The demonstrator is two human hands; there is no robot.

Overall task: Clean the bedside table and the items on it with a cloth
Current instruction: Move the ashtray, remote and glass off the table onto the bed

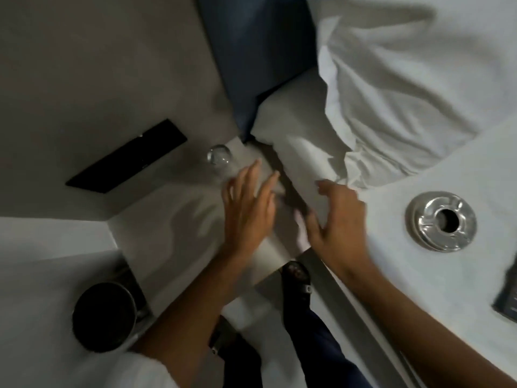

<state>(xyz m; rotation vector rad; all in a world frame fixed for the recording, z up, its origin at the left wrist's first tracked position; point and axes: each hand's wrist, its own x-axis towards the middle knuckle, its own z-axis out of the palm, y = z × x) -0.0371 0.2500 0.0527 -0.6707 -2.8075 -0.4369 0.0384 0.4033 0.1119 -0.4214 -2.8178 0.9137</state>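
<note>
The pale bedside table (179, 219) fills the middle of the view, between a wall and the bed. A clear drinking glass (219, 155) stands at its far edge. My left hand (247, 211) hovers flat over the tabletop with fingers spread, just in front of the glass and not touching it. My right hand (335, 219) is at the table's right edge against the bed sheet, fingers also apart. Both hands are motion-blurred. A small whitish patch (300, 236) lies by my right thumb; whether it is a cloth I cannot tell.
A glass ashtray (442, 221) sits on the white bed to the right, with a dark flat object (507, 298) at the right edge. White pillows (391, 79) and a blue headboard (260, 51) lie beyond. A black wall panel (128, 158) is left, a black bin (105, 317) on the floor.
</note>
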